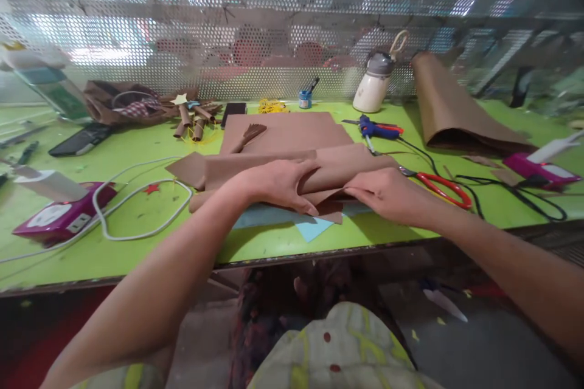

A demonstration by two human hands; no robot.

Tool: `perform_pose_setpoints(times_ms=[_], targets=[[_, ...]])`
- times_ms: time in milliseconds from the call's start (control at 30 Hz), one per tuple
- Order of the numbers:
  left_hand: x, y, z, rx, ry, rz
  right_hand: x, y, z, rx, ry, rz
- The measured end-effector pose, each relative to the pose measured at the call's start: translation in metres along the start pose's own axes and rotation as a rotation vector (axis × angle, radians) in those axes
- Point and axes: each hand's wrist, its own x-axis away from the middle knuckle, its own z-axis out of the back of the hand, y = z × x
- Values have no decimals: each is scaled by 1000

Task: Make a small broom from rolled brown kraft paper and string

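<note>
Brown kraft paper [340, 164], partly rolled and folded, lies across the middle of the green table near its front edge. My left hand [283, 185] rests on top of it with thumb and fingers spread. At the paper's right part, my right hand [381, 194] pinches a folded edge between thumb and fingers. Beneath the roll, pieces of light blue paper [314, 229] stick out towards me. A flat brown sheet [292, 127] lies behind, with a fringed strip of brown paper [250, 134] on it.
Red-handled scissors [444, 189] and a blue glue gun [381, 129] lie to the right. Purple power sockets [68, 213] with a white cable [146, 236] stand at left. A cream bottle [371, 88] and a large brown paper roll [460, 109] are behind, before a perforated metal screen.
</note>
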Motion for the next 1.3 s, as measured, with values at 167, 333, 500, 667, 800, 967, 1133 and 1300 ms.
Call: perform_pose_setpoints(times_ms=[167,333,500,667,800,967,1133,1300], targets=[[1,-2,-2,-30,26,-17,-26,6,26,45,-44,-42],[2,-5,1,-48,70,26,-47,16,31,67,-62,-99],[1,-8,2,-14,115,89,-38,8,23,45,258,8],[0,-13,0,41,127,76,16,-23,16,3,486,79],[0,-11,3,40,124,81,48,-33,-2,124,168,50],[2,-10,6,43,132,98,48,-22,-25,234,135,30],[-1,-23,3,100,153,92,44,-25,-20,248,105,-16],[-4,-30,5,167,165,23,31,-41,-17,365,40,-90]])
